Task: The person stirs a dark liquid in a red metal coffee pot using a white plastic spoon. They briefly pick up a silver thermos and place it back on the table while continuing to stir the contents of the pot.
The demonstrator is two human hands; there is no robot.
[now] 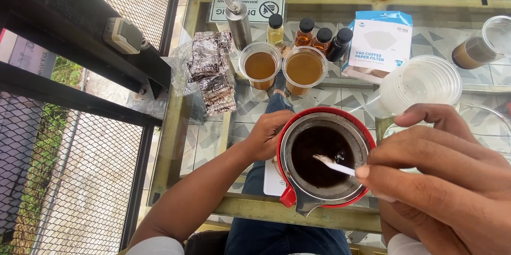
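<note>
Red-rimmed dripper of dark coffee, steadied at its side by left hand, right hand pinching white stirrer into the brew; glass counter beneath.

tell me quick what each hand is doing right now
Left hand: closed around the side of the red coffee dripper, steadying it.
Right hand: closed, pinching a small white stirrer whose tip sits in the wet coffee grounds.
</note>
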